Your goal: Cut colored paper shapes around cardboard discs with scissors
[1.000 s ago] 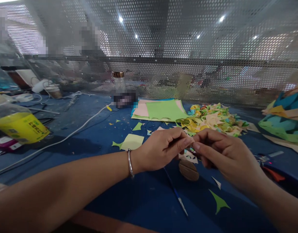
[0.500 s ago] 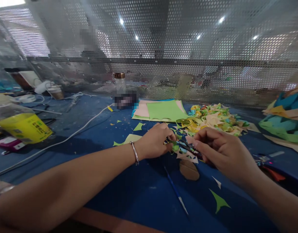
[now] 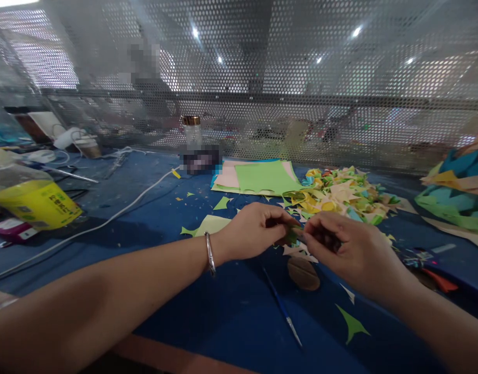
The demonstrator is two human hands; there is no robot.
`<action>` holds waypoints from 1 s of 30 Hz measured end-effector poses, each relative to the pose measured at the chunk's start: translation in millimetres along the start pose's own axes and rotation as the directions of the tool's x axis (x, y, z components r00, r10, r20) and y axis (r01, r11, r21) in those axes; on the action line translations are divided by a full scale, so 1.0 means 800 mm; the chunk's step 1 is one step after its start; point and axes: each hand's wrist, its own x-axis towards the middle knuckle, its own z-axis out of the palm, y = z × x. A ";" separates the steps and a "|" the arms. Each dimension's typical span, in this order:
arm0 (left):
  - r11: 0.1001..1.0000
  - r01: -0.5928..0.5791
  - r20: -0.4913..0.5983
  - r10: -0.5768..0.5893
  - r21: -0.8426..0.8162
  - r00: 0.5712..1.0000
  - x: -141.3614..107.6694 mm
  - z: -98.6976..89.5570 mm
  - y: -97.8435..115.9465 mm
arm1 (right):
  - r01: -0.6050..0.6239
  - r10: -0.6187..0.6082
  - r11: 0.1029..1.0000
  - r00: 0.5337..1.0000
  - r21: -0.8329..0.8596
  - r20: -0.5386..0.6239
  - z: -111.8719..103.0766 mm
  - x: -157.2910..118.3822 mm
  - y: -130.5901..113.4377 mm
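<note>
Green paper, a small piece (image 3: 292, 236), is pinched by the fingertips of the left hand (image 3: 262, 231), above the blue table (image 3: 207, 322) and in front of the scrap pile (image 3: 340, 195). The thumb and fingers of the right hand (image 3: 338, 239) are brought together just beside that piece; whether anything is gripped by them cannot be told. A brown oval piece (image 3: 303, 274) and a blue-handled tool (image 3: 281, 306) are laid below the hands. Stacked sheets (image 3: 268, 177) are set farther back, left of the pile.

At the left edge, the middle of a clear bottle (image 3: 38, 202) is wrapped by a yellow label, by which its contents are hidden. Something brown is seen in the lower part of a small cup (image 3: 89, 146), near white cables. A clear jar (image 3: 192, 136) is topped by a gold-brown lid; its contents cannot be made out.
</note>
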 end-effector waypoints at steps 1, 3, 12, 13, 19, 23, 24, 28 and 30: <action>0.997 0.034 0.001 -0.034 -0.062 0.999 0.000 0.001 0.002 | 0.005 -0.005 1.000 1.000 -0.003 0.011 -0.001 0.001 0.000; 0.978 0.100 0.003 -0.101 -0.184 0.995 -0.001 0.003 0.005 | 0.017 -0.017 1.000 1.000 -0.009 0.017 -0.002 0.001 -0.001; 0.918 0.157 -0.039 -0.183 -0.365 0.982 -0.005 0.008 0.013 | 0.034 -0.034 0.999 0.999 -0.013 0.002 -0.001 0.002 0.000; 0.916 0.159 -0.046 -0.189 -0.368 0.981 -0.005 0.008 0.013 | 0.027 -0.027 1.000 1.000 -0.007 0.002 -0.001 0.002 -0.001; 0.873 0.176 -0.060 -0.228 -0.454 0.972 -0.003 0.013 0.009 | -0.007 0.007 0.999 1.000 0.052 0.004 -0.001 0.000 -0.004; 0.848 0.153 -0.042 -0.203 -0.508 0.978 -0.001 0.010 0.006 | -0.019 0.018 0.997 1.000 0.081 0.019 -0.001 -0.002 -0.004; 0.852 0.148 -0.043 -0.196 -0.503 0.980 0.000 0.009 0.006 | -0.021 0.019 0.996 0.999 0.087 0.026 -0.001 -0.003 -0.003; 0.859 0.141 -0.038 -0.183 -0.492 0.982 0.002 0.003 0.006 | -0.016 0.012 0.996 0.999 0.093 0.042 -0.001 -0.004 0.000; 0.852 0.147 -0.026 -0.185 -0.503 0.982 0.002 0.002 0.007 | -0.009 0.005 0.996 0.999 0.087 0.041 -0.001 -0.004 0.001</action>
